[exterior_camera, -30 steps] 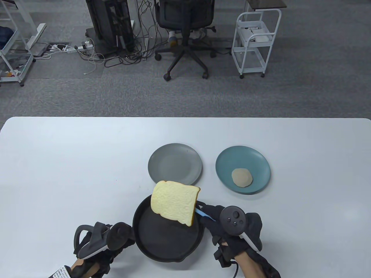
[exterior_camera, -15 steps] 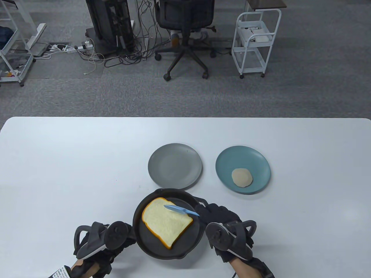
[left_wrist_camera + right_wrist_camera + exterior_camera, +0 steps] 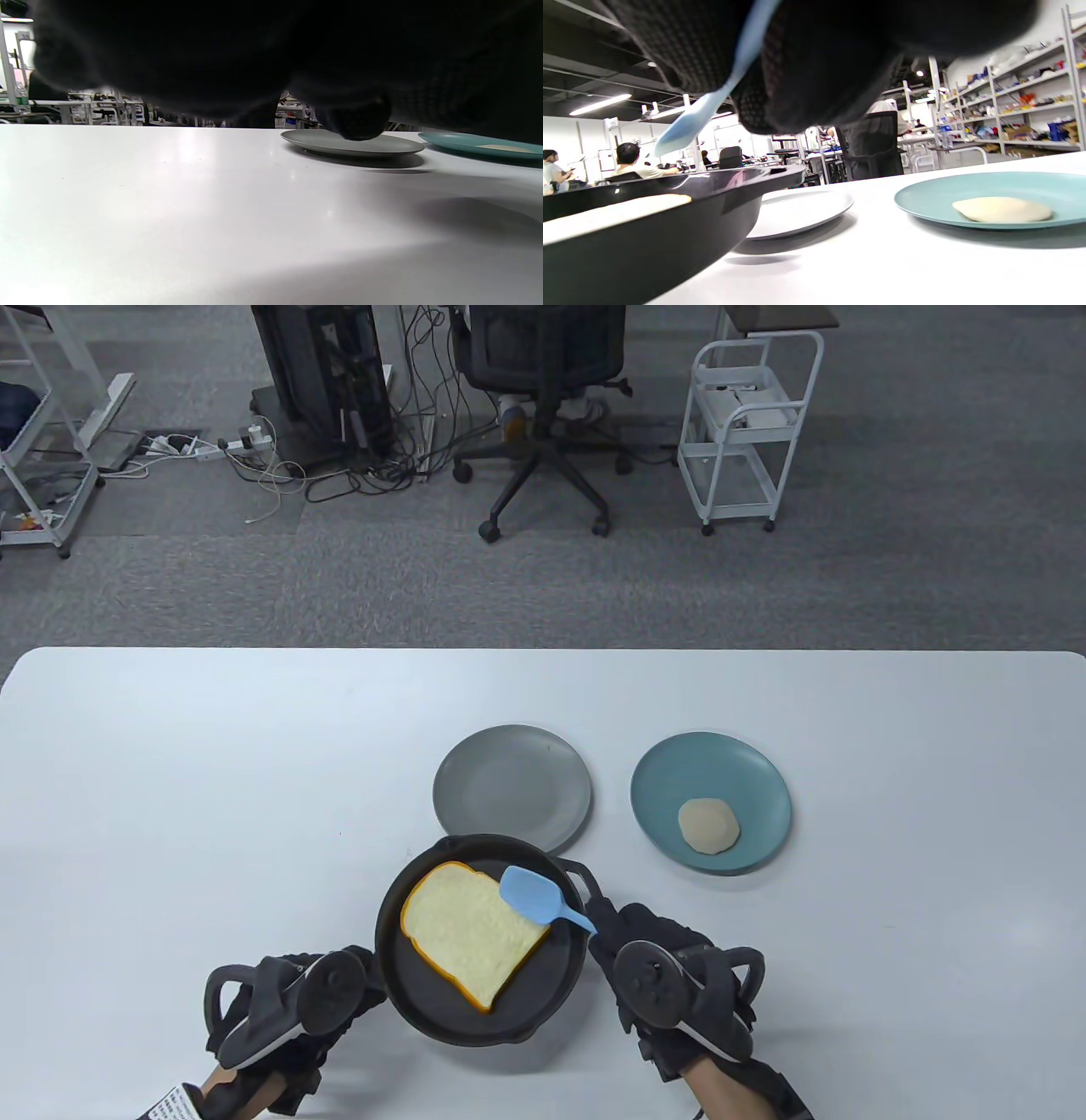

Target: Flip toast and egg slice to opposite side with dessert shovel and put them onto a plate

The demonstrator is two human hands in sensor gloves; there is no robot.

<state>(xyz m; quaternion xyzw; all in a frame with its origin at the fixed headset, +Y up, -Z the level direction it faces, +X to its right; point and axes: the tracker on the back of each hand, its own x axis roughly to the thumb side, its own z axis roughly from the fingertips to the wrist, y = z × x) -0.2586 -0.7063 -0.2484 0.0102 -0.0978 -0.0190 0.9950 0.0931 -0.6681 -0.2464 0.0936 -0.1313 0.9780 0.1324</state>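
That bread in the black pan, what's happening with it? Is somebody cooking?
Someone in black gloves is practising at a white table. The toast lies flat in the black pan, which the left hand seems to steady at its edge. The right hand holds a little blue dessert shovel, its blade above the toast's corner. The egg slice already sits on the blue plate. The grey plate has nothing on it yet.

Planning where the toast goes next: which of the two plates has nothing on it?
The grey plate, the left one, just beyond the pan. The blue plate to its right already holds the egg slice.
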